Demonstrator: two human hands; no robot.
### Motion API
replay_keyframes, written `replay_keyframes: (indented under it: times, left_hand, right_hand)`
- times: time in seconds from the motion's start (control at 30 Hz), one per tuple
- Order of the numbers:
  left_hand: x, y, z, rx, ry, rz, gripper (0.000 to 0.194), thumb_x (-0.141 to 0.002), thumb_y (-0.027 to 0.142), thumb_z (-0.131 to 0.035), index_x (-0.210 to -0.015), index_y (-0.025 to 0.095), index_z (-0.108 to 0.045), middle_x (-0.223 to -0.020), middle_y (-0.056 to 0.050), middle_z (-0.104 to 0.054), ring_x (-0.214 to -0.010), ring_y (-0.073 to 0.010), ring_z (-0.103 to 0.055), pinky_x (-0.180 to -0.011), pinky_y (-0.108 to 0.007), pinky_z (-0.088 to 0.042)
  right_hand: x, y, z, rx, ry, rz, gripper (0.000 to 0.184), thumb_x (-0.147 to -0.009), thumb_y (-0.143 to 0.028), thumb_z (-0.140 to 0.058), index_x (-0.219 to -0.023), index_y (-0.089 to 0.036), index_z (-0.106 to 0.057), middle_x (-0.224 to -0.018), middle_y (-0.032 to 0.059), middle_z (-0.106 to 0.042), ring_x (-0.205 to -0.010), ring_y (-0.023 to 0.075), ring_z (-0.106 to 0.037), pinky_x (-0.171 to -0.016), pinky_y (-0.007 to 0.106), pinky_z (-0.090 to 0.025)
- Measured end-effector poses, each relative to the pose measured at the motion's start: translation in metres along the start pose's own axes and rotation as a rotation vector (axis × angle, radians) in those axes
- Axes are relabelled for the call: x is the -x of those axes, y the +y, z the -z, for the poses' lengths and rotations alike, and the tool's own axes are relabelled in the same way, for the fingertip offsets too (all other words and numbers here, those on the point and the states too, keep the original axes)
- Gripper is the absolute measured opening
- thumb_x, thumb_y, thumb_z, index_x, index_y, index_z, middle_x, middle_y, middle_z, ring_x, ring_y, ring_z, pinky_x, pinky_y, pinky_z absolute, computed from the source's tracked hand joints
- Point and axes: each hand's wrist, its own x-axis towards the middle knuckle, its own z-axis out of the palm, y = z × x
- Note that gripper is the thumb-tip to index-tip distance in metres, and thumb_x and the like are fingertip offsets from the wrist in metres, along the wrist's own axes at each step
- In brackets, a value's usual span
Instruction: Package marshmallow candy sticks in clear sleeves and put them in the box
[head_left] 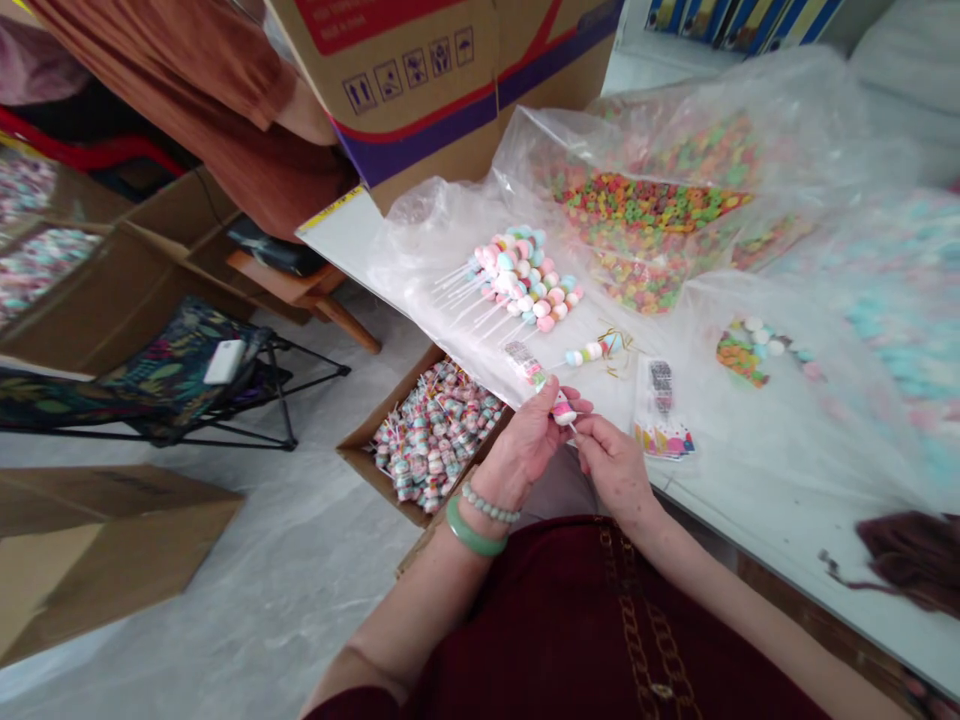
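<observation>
My left hand point(534, 436) is closed round a small candy skewer in a clear printed wrapper point(546, 392), held just over the table's near edge. My right hand point(611, 462) pinches the skewer's thin white stick from below, right beside the left. A green bangle and a bead bracelet point(480, 520) sit on my left wrist. A pile of pastel candy skewers point(521, 280) lies on clear plastic beyond my hands. One loose skewer with gold twist ties point(600, 348) lies nearer, and a stack of printed wrappers point(661, 420) is to the right.
Clear bags of coloured ring candy point(645, 215) cover the white table point(757, 500). An open carton of wrapped skewers point(435, 430) stands on the floor below. A big cardboard box point(442, 80), a person in brown point(232, 100) and a folding chair point(187, 370) are at left.
</observation>
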Motion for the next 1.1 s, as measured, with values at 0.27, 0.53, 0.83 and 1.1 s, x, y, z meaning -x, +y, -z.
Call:
replay_keyframes:
  times: [0.27, 0.53, 0.83, 1.1]
  left_hand:
    - [-0.010, 0.023, 0.009, 0.111, 0.046, -0.051, 0.014, -0.086, 0.022, -0.053, -0.091, 0.012, -0.060, -0.088, -0.009, -0.067, -0.079, -0.0201, -0.066, -0.073, -0.034, -0.053]
    - [-0.010, 0.033, 0.009, -0.069, 0.207, -0.175, 0.009, -0.082, 0.020, -0.057, -0.088, 0.013, -0.055, -0.074, -0.007, -0.066, -0.066, -0.0202, -0.067, -0.058, -0.031, -0.054]
    - [-0.014, 0.033, 0.016, -0.139, 0.301, -0.117, 0.021, -0.089, 0.034, -0.045, -0.087, 0.015, -0.051, -0.066, -0.007, -0.064, -0.060, -0.0209, -0.067, -0.049, -0.028, -0.051]
    - [-0.014, 0.022, 0.010, -0.216, 0.229, -0.144, 0.026, -0.088, 0.039, -0.044, -0.089, 0.015, -0.054, -0.063, -0.006, -0.063, -0.056, -0.0190, -0.064, -0.052, -0.029, -0.051]
  right_hand:
    - [-0.003, 0.003, 0.006, -0.061, -0.045, -0.079, 0.018, -0.082, -0.031, -0.046, -0.071, -0.021, -0.057, -0.047, -0.0063, -0.046, -0.048, 0.0124, -0.046, -0.054, 0.023, -0.036]
    - [-0.005, 0.006, 0.013, 0.377, 0.046, 0.100, 0.020, -0.085, -0.031, -0.043, -0.079, -0.022, -0.061, -0.061, -0.0009, -0.057, -0.063, 0.0167, -0.055, -0.062, 0.026, -0.034]
    - [-0.005, 0.006, 0.014, 0.306, -0.071, 0.062, 0.020, -0.086, -0.031, -0.043, -0.079, -0.023, -0.060, -0.055, -0.0032, -0.053, -0.057, 0.0145, -0.053, -0.057, 0.023, -0.034]
    - [-0.005, 0.007, 0.012, 0.289, -0.041, 0.080, 0.019, -0.086, -0.030, -0.043, -0.081, -0.022, -0.059, -0.055, -0.0030, -0.054, -0.058, 0.0144, -0.053, -0.058, 0.023, -0.034]
